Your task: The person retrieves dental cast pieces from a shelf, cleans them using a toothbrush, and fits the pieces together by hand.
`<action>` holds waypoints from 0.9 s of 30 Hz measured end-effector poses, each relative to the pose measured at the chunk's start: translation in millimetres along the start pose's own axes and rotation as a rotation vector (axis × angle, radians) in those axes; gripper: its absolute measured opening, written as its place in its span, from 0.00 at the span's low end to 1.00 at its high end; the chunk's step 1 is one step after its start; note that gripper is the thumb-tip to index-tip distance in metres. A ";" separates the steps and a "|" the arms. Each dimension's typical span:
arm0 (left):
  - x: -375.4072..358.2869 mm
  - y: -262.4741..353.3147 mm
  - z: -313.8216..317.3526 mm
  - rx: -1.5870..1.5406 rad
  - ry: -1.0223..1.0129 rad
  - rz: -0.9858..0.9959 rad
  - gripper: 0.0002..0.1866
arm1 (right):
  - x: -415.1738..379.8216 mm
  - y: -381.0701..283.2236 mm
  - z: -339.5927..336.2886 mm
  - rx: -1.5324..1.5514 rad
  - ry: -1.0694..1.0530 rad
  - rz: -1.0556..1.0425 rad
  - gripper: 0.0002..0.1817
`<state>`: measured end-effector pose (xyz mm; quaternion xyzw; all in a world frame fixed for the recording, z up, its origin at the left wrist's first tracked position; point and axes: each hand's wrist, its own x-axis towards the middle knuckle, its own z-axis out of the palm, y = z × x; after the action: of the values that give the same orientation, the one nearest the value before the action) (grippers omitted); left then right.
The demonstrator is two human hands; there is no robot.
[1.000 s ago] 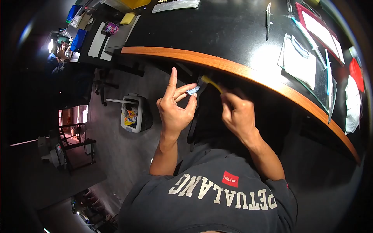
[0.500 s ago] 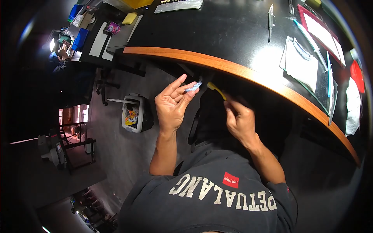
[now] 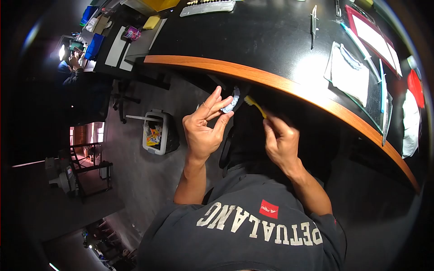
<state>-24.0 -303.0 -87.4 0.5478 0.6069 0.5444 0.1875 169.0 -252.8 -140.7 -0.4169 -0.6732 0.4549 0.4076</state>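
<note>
My left hand (image 3: 202, 131) pinches a small pale blue dental arch piece (image 3: 231, 101) between thumb and fingertips, with other fingers raised. The curved, bumpy side of the piece faces right. A yellow toothbrush (image 3: 257, 106) is gripped by its handle in my right hand (image 3: 282, 140); most of the handle is hidden inside the fist. The brush's bristles are close to the dental piece, with a small gap between them. Both hands are below the table's front edge, over my lap.
The black table (image 3: 253, 36) has a wooden edge (image 3: 217, 66). On it lie a white cloth (image 3: 348, 77) bearing another pale curved piece, a thin tool (image 3: 313, 27) and a red-framed tray (image 3: 375, 40). A bin (image 3: 156, 131) stands on the floor at left. Another person's hand (image 3: 74, 61) shows far left.
My left hand has turned the dental piece more upright, so more of its curved side shows. My right hand and the toothbrush have shifted slightly right and down.
</note>
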 end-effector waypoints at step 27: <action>-2.3 -6.4 4.2 0.005 0.010 -0.008 0.30 | -1.7 -17.3 -21.9 0.041 -0.123 -0.081 0.14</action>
<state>-22.8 -301.8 -95.2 0.5428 0.6115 0.5450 0.1853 186.6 -252.5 -119.0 -0.3521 -0.7036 0.4766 0.3922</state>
